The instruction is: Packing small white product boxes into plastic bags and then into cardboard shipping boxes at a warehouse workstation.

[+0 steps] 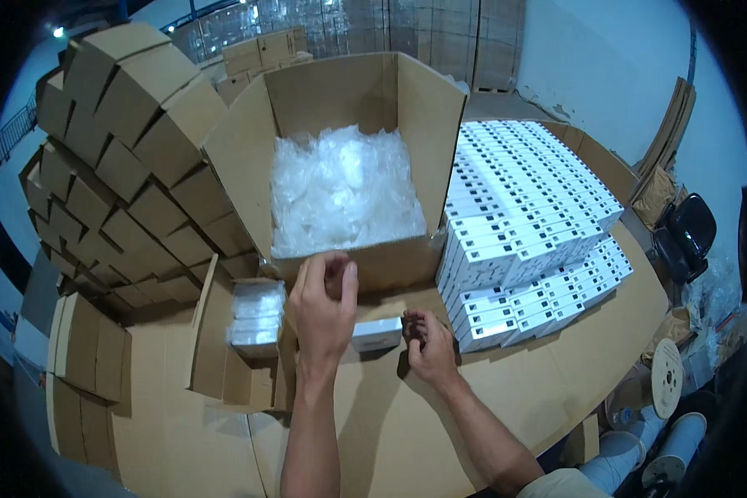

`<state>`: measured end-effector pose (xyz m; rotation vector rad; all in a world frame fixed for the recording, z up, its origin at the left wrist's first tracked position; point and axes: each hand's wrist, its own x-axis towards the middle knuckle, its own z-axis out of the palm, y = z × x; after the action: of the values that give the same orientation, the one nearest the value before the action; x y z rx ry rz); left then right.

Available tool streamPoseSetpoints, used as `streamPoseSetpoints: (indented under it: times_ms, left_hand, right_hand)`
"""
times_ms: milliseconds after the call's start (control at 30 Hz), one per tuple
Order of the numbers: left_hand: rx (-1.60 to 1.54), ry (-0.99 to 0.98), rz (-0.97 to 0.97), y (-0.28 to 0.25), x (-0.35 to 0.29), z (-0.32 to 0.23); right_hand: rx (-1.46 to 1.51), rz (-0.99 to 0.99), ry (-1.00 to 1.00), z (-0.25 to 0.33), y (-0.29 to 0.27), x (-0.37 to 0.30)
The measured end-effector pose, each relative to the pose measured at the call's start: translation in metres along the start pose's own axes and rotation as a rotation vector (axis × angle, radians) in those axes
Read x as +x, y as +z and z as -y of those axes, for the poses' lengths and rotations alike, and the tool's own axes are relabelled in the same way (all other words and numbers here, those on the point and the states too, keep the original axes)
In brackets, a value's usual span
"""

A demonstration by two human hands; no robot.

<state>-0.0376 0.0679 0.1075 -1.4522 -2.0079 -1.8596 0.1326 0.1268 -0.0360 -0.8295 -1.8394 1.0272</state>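
Observation:
A small white box point(377, 334) lies on the cardboard-covered table in front of me. At its right end is my right hand point(430, 347), fingers curved and apart from the thumb, with nothing seen in it; whether it touches the box I cannot tell. My left hand point(325, 303) is raised before the front wall of a large open carton point(349, 264), its fingers bent and thumb apart, apparently holding nothing. Clear plastic bags point(344, 187) fill that carton. Left of my left hand, an open narrow carton point(209, 344) holds several plastic-wrapped white boxes point(257, 314).
White boxes point(523, 220) are stacked high at the right of the table. Brown cartons point(133, 166) pile up at the left, with folded ones point(87, 365) nearer me. A black chair point(685, 236) and reels point(667, 378) stand on the right beyond the table edge.

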Motion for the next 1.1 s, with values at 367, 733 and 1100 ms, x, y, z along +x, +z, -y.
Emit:
streamPoseSetpoints:
  times_ms: [367,733,1100]
  left_hand:
    - [0.645,0.535,0.42,0.062,0.187,0.067]
    - [0.688,0.338,0.622,0.076,0.227,0.078]
    - [0.476,0.184,0.666,0.058,0.237,0.062]
  right_hand:
    - [-0.069,-0.021,-0.019,0.005,0.001,-0.005]
    - [-0.092,-0.037,-0.021,0.015,-0.002,0.0]
    - [-0.073,-0.041,0.0,0.009,0.002,0.0]
